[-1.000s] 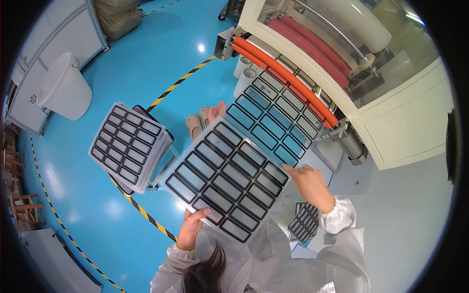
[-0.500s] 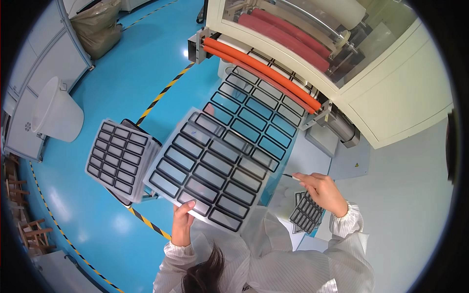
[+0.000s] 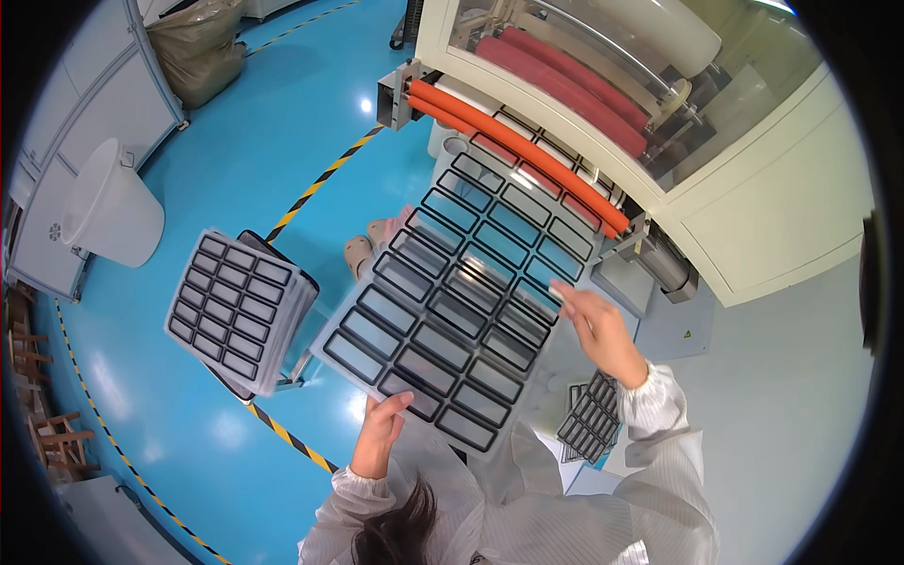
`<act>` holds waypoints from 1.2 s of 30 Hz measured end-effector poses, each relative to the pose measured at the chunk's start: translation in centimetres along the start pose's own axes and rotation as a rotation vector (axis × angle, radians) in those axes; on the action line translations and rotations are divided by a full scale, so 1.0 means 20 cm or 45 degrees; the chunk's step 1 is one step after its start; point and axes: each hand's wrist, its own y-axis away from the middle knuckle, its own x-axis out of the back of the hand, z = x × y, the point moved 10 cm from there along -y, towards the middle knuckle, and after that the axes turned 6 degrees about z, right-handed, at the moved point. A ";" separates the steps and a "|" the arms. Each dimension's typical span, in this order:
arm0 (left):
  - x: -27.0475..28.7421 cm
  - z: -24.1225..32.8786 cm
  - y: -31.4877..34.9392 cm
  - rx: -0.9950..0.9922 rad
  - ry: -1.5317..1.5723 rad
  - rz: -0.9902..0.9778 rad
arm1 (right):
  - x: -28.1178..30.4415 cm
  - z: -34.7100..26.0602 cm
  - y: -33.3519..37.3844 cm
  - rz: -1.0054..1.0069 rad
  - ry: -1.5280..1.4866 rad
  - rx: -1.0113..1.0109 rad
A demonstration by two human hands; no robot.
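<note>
My left hand (image 3: 381, 424) pinches the near edge of a pale, translucent sheet (image 3: 435, 369) printed with rows of black rounded rectangles, thumb on top. A clear film strip (image 3: 508, 229) with the same black frames runs out from under orange rollers (image 3: 513, 151), and its near end overlaps the sheet's far part. Over the right edge of the strip, my right hand (image 3: 603, 330) is closed on a small, white-handled cutter (image 3: 556, 291). Its thin dark tip, visible half a second ago, cannot be made out now.
A stack of similar framed sheets (image 3: 229, 306) rests on a stand at left. Smaller framed pieces (image 3: 589, 424) lie near my right forearm. The cream machine (image 3: 772, 188) stands ahead, its motor (image 3: 664, 259) jutting out. A white bin (image 3: 113, 207) is far left.
The sheet in my left hand has shifted right, overlapping more of the film strip. My right hand has moved away from me, toward the rollers, along the strip's right edge.
</note>
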 end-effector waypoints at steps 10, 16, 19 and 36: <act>-0.07 -0.03 -0.02 0.071 0.020 -0.132 | -0.14 0.18 -0.56 0.366 -0.035 -0.028; -0.10 0.01 -0.04 0.032 0.035 -0.096 | -0.25 0.12 -0.75 0.249 0.114 -0.076; -0.10 -0.01 -0.05 0.175 -0.018 -0.021 | -0.30 0.08 -0.80 0.284 0.119 0.065; -0.13 -0.03 -0.11 0.115 0.057 -0.167 | -0.44 -0.05 -0.78 0.226 0.153 0.176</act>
